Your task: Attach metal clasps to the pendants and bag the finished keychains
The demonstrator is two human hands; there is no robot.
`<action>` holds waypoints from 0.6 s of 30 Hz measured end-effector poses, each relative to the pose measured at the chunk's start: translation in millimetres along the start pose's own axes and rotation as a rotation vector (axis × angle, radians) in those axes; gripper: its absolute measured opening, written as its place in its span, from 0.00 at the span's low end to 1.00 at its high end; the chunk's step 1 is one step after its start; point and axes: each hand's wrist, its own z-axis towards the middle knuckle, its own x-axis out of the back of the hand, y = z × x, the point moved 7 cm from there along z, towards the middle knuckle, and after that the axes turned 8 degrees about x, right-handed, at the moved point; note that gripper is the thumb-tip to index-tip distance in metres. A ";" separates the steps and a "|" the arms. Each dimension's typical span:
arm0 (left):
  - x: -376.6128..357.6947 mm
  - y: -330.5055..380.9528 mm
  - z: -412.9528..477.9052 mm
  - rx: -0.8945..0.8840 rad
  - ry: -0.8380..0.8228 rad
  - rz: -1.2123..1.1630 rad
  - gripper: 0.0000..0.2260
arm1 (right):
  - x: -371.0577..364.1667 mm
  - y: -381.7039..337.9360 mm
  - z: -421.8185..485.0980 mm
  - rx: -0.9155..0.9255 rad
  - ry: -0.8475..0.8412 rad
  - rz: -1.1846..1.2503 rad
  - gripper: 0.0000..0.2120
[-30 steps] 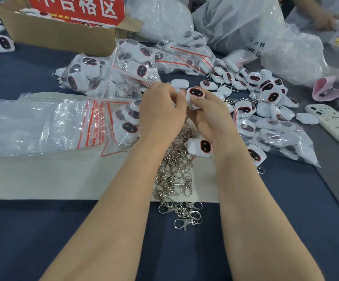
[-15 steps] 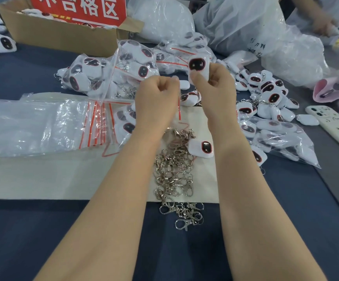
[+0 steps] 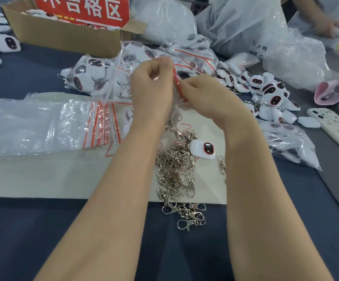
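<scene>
dark blue table (image 3: 22,230) held a cream mat (image 3: 43,175); above it a small zip bag (image 3: 176,78) was pinched at its red seal by the left hand (image 3: 150,92) and right hand (image 3: 209,98), fingers curled. metal clasps (image 3: 174,173) and one loose pendant (image 3: 203,149) lay just below.

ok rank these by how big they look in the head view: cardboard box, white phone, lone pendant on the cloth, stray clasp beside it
1. cardboard box, largest even though farthest and cropped
2. white phone, partly cut by the frame edge
3. lone pendant
4. stray clasp, clearly smallest
</scene>
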 end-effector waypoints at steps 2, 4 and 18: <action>-0.3 3.9 -3.0 -0.039 0.013 0.023 0.09 | 0.2 -1.0 -0.7 -0.017 -0.028 -0.075 0.26; -0.2 6.4 -5.2 -0.062 0.024 0.034 0.10 | 1.0 -2.1 0.8 -0.012 0.010 -0.140 0.26; 18.3 3.4 5.1 0.098 0.087 -0.420 0.10 | -13.9 -22.8 -3.0 0.176 -0.064 0.148 0.09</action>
